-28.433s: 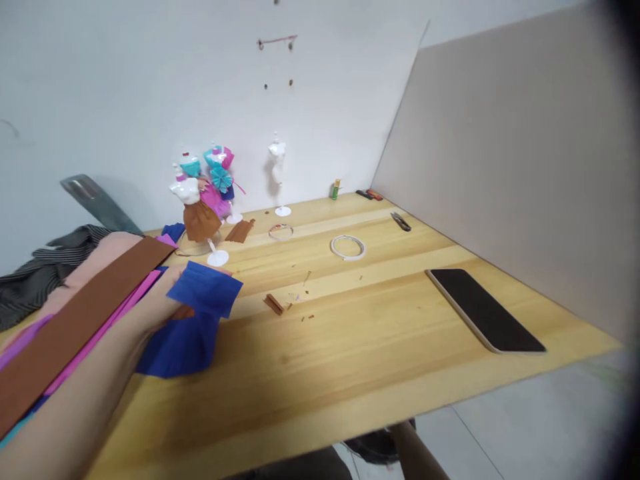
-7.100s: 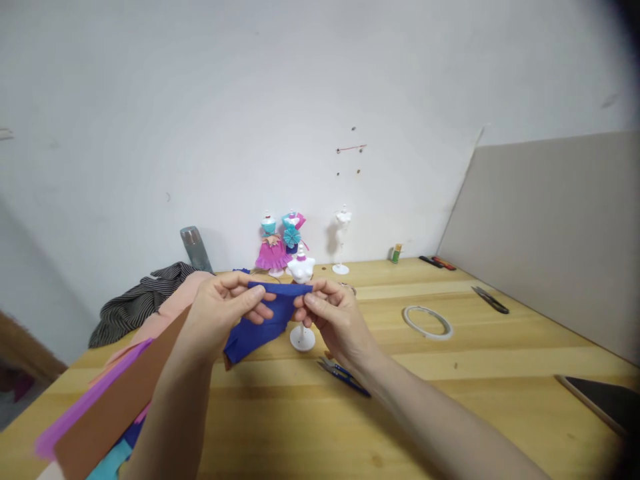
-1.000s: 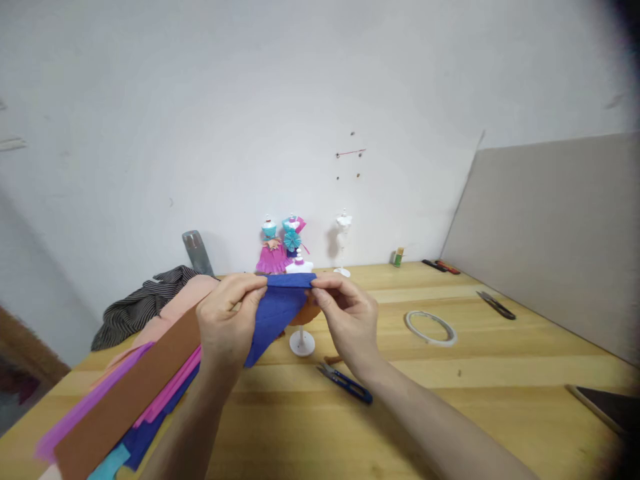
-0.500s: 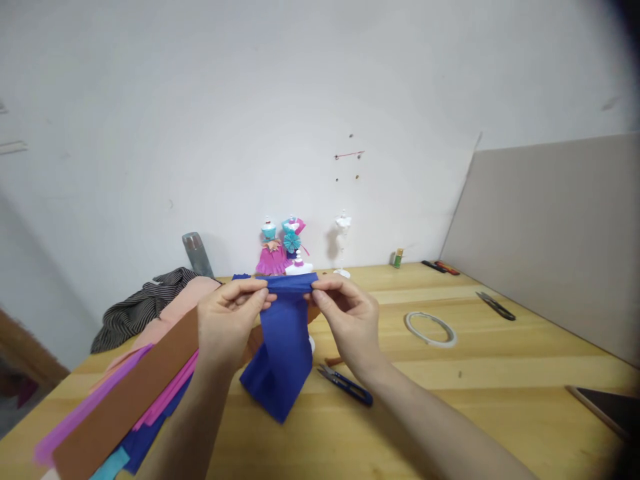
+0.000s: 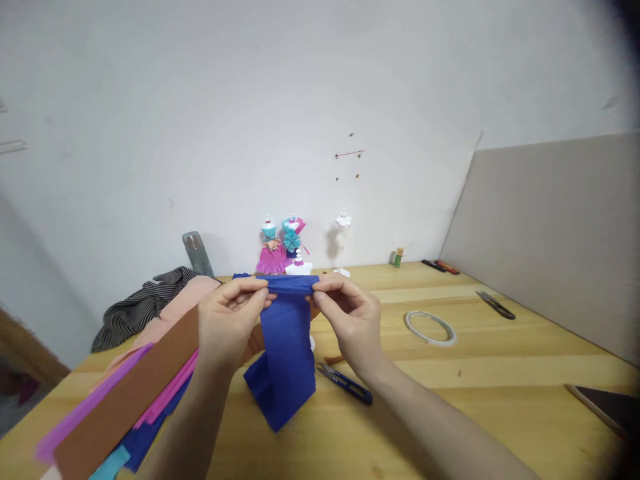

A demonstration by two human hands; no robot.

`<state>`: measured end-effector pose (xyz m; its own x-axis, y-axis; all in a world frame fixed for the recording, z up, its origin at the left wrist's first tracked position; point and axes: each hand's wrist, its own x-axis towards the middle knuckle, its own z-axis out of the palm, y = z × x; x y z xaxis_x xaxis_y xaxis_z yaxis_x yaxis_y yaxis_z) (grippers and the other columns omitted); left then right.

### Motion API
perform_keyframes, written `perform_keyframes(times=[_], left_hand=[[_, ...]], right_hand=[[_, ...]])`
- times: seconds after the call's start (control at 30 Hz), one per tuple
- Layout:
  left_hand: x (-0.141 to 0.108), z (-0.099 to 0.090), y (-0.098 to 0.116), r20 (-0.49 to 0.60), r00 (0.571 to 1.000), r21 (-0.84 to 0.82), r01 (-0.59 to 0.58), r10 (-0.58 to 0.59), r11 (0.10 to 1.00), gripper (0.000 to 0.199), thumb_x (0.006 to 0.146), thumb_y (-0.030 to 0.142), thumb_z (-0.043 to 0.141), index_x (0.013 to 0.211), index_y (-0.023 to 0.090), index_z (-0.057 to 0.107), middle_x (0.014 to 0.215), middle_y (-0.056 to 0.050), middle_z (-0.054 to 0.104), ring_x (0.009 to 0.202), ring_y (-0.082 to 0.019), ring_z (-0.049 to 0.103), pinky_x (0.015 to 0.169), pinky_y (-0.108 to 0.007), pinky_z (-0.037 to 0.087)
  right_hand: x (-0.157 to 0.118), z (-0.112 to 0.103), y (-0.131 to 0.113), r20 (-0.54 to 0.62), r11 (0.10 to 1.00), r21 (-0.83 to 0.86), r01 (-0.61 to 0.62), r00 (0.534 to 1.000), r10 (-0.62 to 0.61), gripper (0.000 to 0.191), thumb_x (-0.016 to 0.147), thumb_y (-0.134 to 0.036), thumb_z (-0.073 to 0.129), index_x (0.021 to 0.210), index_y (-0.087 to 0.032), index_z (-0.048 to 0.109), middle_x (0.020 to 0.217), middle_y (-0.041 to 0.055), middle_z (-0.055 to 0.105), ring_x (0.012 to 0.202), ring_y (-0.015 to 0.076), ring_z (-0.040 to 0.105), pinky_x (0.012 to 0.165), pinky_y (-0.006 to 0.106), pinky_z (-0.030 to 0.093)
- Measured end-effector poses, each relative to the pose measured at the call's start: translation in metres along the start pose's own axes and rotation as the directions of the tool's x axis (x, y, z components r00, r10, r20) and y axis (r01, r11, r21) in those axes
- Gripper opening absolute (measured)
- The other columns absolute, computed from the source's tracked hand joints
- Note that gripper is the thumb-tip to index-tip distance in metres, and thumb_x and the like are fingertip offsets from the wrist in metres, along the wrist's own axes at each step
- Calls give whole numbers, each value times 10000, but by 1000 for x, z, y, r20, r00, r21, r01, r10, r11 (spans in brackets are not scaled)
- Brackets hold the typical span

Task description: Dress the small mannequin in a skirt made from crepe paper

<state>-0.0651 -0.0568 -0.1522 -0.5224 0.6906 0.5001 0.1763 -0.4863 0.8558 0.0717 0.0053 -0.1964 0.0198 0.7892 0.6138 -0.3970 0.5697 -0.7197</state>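
Between my two hands stretches the folded top edge of a blue crepe paper strip point(image 5: 287, 347), whose lower part hangs down and bends to the left. My left hand point(image 5: 231, 317) pinches the fold at its left end with thumb and fingers. At the other end, my right hand point(image 5: 350, 317) pinches it the same way. Just behind the strip, a small white mannequin point(image 5: 299, 268) with a pink neck band is partly hidden. Blue-handled thread snips point(image 5: 346, 383) lie below my right hand.
Coloured paper strips, a brown one point(image 5: 130, 393) on top, lie at left beside striped cloth point(image 5: 140, 303) and a bottle point(image 5: 197, 253). Dressed mannequins point(image 5: 271, 250) and a bare one point(image 5: 343, 240) stand at the wall. At right are a tape roll point(image 5: 431, 329), black snips point(image 5: 495, 305) and a glue bottle point(image 5: 398, 257).
The hanging end of the blue strip has swung slightly right and lower, and its folded edge looks more creased. Both hands keep their pinch, nearly in the same place.
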Motion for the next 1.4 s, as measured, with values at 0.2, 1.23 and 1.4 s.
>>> perform_keyframes(times=[0.2, 1.23, 1.4], left_hand=[[0, -3, 0, 34, 999, 31, 2, -3, 1000, 51, 591, 149, 730, 641, 142, 722, 579, -11, 703, 547, -143, 701, 530, -173, 565], [-2, -2, 4, 41, 999, 93, -13, 9, 996, 74, 624, 173, 708, 690, 140, 720, 552, -9, 695, 519, -134, 681, 524, -190, 556], [-2, -1, 9, 13, 998, 86, 66, -67, 994, 89, 616, 179, 704, 687, 126, 700, 522, -21, 685, 498, -135, 663, 518, -203, 545]], right_hand=[[2, -1, -4, 27, 997, 33, -75, 997, 74, 20, 686, -191, 687, 688, -192, 668, 681, 5, 664, 627, 158, 661, 590, 273, 537], [-7, 0, -10, 200, 999, 19, -35, 979, 31, 213, 772, -208, 666, 982, -226, 633, 772, -1, 676, 635, 141, 665, 603, 263, 527], [-7, -4, -8, 220, 992, -113, 47, 975, -21, 93, 776, -224, 670, 868, -211, 679, 756, 16, 673, 645, 159, 664, 603, 283, 526]])
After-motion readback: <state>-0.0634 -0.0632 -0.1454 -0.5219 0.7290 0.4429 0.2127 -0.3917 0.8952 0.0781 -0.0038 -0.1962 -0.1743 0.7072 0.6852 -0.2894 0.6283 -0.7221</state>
